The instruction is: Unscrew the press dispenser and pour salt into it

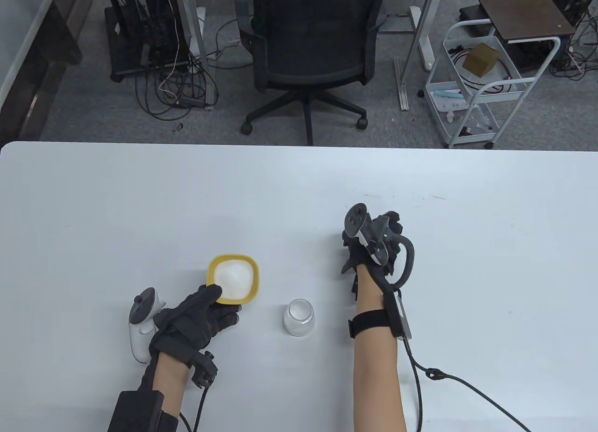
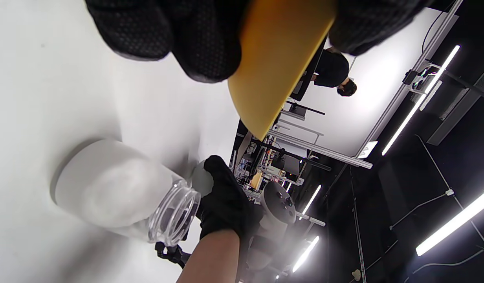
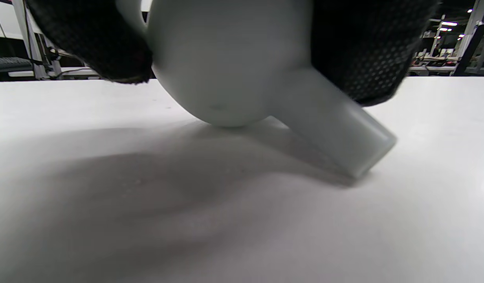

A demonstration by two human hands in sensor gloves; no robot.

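A yellow bowl (image 1: 233, 279) full of white salt (image 1: 231, 273) is at the table's front left. My left hand (image 1: 201, 317) grips its near rim; in the left wrist view the bowl (image 2: 277, 67) hangs between my fingers (image 2: 179, 35). The open glass jar (image 1: 299, 317) of the dispenser stands upright just right of the bowl, with white salt inside and no top on; it also shows in the left wrist view (image 2: 120, 188). My right hand (image 1: 373, 245) holds the white press top (image 3: 242, 67) with its spout (image 3: 340, 133), low over the table, right of the jar.
The white table (image 1: 140, 203) stretches far and wide around the hands. Behind its far edge stand a black office chair (image 1: 310, 44), a white cart (image 1: 481, 81) and cables on the floor. A cable (image 1: 467, 390) trails from my right wrist.
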